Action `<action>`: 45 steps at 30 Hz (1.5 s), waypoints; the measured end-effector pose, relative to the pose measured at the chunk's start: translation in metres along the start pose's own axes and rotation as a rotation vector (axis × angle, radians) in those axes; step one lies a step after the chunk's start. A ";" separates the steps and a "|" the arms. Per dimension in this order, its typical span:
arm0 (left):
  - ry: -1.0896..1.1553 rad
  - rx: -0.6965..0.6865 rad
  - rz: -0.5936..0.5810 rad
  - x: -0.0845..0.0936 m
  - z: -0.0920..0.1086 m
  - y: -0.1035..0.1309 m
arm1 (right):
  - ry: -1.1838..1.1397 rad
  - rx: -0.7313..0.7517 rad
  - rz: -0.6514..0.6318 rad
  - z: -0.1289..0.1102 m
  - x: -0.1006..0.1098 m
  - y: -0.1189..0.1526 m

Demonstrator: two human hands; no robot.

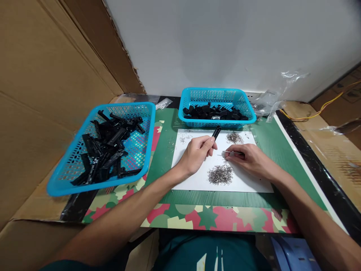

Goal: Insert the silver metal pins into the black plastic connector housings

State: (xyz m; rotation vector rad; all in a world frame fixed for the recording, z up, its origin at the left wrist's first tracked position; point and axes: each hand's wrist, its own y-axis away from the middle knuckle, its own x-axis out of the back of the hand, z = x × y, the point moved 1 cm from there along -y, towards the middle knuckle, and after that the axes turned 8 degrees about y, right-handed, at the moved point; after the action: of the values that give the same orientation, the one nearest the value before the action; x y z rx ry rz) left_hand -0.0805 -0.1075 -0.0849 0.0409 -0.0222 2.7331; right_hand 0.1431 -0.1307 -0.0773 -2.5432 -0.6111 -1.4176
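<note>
My left hand [200, 151] is closed around a black plastic part [216, 133], whose narrow end sticks up past the thumb. To its right, my right hand [246, 159] pinches tweezers [233, 152], their thin metal tip pointing left toward the left hand. I cannot make out whether the tip grips anything. Both hands are over a white sheet [194, 184]. On the sheet, below the hands, lies a dense pile of small metal springs or clips [220, 175]. A smaller pile [235, 138] lies above the right hand, and a few loose pieces [184, 137] are scattered at the upper left.
A blue basket [151, 141] at the left holds many long black plastic parts [108, 146]. Another blue basket [217, 123] behind the sheet holds smaller black pieces [216, 111]. Clear plastic bags [265, 102] lie at the back right. Cardboard [42, 94] walls the left side.
</note>
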 end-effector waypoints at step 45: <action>0.362 0.196 -0.108 -0.013 0.010 0.008 | -0.716 0.007 0.218 -0.019 -0.012 -0.004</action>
State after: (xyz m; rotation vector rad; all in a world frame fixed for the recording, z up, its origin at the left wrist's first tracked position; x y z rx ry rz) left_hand -0.0712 -0.1208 -0.0758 -0.3847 0.3390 2.5851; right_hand 0.1208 -0.1369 -0.0775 -2.9687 -0.3957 -0.4074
